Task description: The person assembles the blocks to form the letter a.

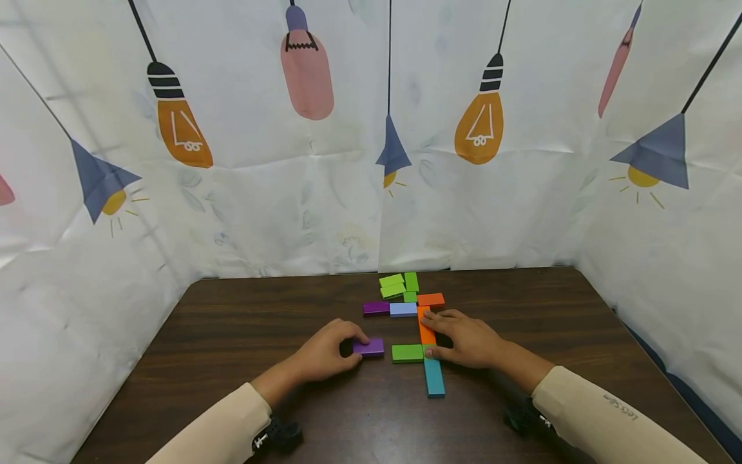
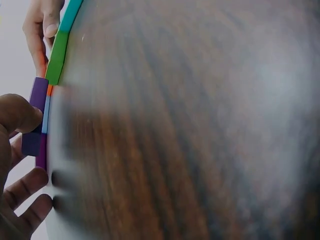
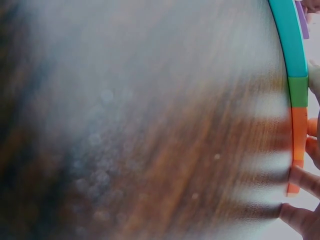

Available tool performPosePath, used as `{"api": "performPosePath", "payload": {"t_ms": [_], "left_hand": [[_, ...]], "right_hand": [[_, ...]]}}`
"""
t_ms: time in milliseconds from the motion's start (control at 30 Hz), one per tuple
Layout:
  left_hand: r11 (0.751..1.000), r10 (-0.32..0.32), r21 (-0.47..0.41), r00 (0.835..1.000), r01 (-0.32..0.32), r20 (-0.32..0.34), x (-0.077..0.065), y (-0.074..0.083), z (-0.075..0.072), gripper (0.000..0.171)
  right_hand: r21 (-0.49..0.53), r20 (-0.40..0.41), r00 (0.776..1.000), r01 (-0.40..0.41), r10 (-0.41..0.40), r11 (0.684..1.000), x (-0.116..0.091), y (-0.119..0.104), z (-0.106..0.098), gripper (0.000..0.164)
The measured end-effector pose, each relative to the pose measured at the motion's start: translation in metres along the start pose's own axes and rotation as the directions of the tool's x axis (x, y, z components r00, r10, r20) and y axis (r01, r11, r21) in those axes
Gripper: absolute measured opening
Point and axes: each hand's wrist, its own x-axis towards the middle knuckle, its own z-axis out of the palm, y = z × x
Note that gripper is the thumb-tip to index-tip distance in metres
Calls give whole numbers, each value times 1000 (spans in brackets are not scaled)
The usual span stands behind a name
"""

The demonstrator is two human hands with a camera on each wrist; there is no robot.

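My left hand (image 1: 327, 351) pinches a purple block (image 1: 369, 348) between thumb and fingers, a short gap left of a green block (image 1: 408, 354). In the left wrist view that purple block (image 2: 38, 95) appears lifted and tilted. The fingers of my right hand (image 1: 469, 340) rest on a long orange block (image 1: 426, 327), its thumb at a small green piece where the orange, green and teal (image 1: 434, 379) blocks meet. Beyond lie a second orange block (image 1: 431, 299), a light blue block (image 1: 403, 310) and a darker purple block (image 1: 377, 309), joined end to side.
Several light green blocks (image 1: 391, 290) lie grouped at the far side of the row. All the blocks lie on a dark wood-grain table (image 1: 261, 309). A white curtain (image 1: 348, 212) printed with lamps hangs behind the table's far edge and along its sides.
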Motion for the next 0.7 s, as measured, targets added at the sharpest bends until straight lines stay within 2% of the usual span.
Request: {"api": "performPosePath", "payload": {"t_ms": [400, 700], "left_hand": [[999, 42, 30, 999, -43, 14, 1, 2, 7, 22], [997, 49, 58, 998, -50, 27, 3, 6, 10, 23]], "right_hand": [[-3, 0, 1000, -1, 1, 1000, 0, 0, 1, 83], [2, 3, 1000, -2, 2, 1000, 1, 0, 0, 83]]}}
